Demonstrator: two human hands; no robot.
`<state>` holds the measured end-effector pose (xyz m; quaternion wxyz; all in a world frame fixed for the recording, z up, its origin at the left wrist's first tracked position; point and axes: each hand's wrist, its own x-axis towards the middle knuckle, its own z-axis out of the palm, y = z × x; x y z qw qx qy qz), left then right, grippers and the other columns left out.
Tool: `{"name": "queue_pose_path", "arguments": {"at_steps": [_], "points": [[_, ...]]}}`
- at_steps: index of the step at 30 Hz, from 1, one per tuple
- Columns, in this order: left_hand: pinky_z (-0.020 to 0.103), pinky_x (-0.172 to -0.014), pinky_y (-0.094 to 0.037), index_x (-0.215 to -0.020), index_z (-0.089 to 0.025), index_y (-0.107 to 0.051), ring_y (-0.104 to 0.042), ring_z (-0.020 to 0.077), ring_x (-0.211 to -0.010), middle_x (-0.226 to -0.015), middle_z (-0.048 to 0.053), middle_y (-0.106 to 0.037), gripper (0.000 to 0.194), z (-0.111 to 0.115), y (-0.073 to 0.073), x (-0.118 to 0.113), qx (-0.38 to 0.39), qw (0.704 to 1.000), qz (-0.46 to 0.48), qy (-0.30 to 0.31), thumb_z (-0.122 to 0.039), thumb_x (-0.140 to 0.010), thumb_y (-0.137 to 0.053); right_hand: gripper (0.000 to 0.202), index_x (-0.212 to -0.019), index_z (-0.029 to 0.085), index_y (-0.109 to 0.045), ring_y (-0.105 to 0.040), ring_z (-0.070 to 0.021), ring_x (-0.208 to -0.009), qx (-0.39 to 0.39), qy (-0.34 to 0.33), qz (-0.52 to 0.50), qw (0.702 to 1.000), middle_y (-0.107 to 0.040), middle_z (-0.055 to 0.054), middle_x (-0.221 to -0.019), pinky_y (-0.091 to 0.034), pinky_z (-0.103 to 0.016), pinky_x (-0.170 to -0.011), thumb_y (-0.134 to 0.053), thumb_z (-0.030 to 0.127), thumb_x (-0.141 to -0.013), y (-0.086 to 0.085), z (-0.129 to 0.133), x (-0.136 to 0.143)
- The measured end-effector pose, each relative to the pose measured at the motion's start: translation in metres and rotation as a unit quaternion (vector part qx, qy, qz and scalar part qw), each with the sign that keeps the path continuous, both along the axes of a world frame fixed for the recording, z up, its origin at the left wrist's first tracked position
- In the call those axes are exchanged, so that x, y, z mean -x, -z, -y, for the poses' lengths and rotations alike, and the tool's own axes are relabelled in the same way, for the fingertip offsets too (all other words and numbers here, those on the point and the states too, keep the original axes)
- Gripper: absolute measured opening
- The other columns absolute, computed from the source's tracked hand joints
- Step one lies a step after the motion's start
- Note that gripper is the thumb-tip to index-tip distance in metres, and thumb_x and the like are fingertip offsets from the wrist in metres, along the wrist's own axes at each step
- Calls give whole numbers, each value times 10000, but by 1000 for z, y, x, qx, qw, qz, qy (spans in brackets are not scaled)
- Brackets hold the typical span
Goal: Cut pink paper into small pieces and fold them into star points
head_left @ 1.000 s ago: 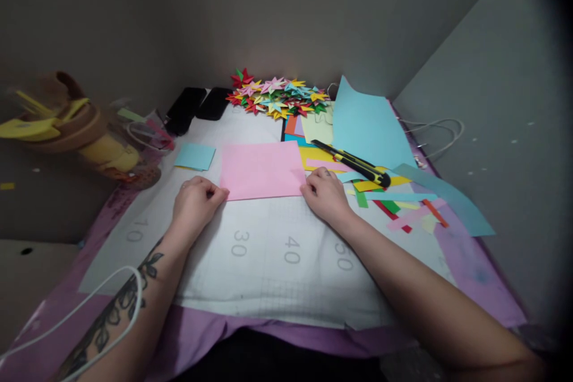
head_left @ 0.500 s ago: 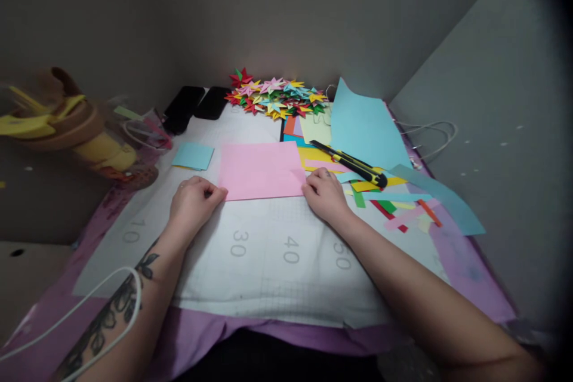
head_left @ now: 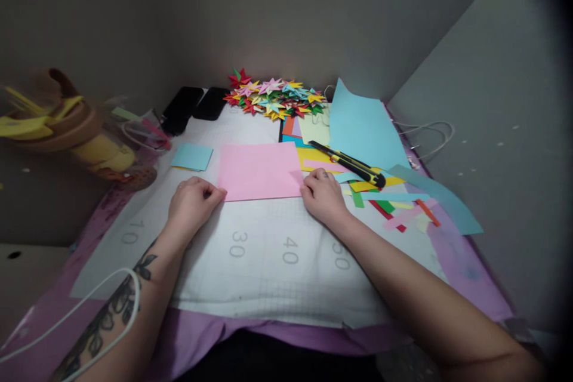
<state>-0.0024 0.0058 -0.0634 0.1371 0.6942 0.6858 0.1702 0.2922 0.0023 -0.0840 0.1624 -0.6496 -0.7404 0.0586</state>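
A pink sheet of paper (head_left: 260,171) lies in front of me on the white grid sheet (head_left: 264,286) marked with numbers. My left hand (head_left: 194,203) pinches its near left corner between thumb and finger. At the near right corner, my right hand (head_left: 324,194) is closed on the same sheet. Left of the paper rests a small stack of light blue paper squares (head_left: 192,157). Beyond my right hand, a yellow and black utility knife (head_left: 349,162) lies across coloured paper strips (head_left: 394,197).
Folded paper stars (head_left: 273,95) are heaped at the back. Two dark phones (head_left: 211,103) lie beside them. Large light blue paper (head_left: 364,122) leans at the back right. A brown and yellow cup (head_left: 85,125) stands at left. A white cable (head_left: 134,304) crosses my left forearm.
Both hands keep their hold on the pink paper's near corners. The whole view shifts very slightly; nothing on the table has visibly moved.
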Motion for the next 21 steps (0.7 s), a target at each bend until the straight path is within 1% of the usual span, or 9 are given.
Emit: {"name": "queue_pose_path", "arguments": {"at_steps": [4,11,21], "points": [[321,-692,-409,-613,-208,-634,-576,223,-786,-779,54,-649,308,-1,-1,0,1,1000,-4,-2,-457,-772,-545,227,-821,206,-666,-479,-266,-935,-2,0,18,1000,-568,-97,-985,-390,-377,-749,-445,244,-858,-1,1,1],[308,-656,-398,-603,-204,-631,-580,218,-771,-773,53,-653,302,-1,-2,-1,5,1000,-8,-13,-447,-767,-560,227,-837,206,-667,-480,-265,-936,0,-3,23,1000,-563,-100,-981,-393,-374,-753,-446,246,-866,-2,2,1],[311,-662,-395,-615,-203,-623,-567,220,-774,-771,56,-634,299,2,0,-2,4,1000,-2,-18,-458,-761,-566,227,-819,205,-652,-480,-263,-939,5,-1,31,1000,-560,-95,-983,-395,-375,-758,-435,247,-871,-4,2,2]]}}
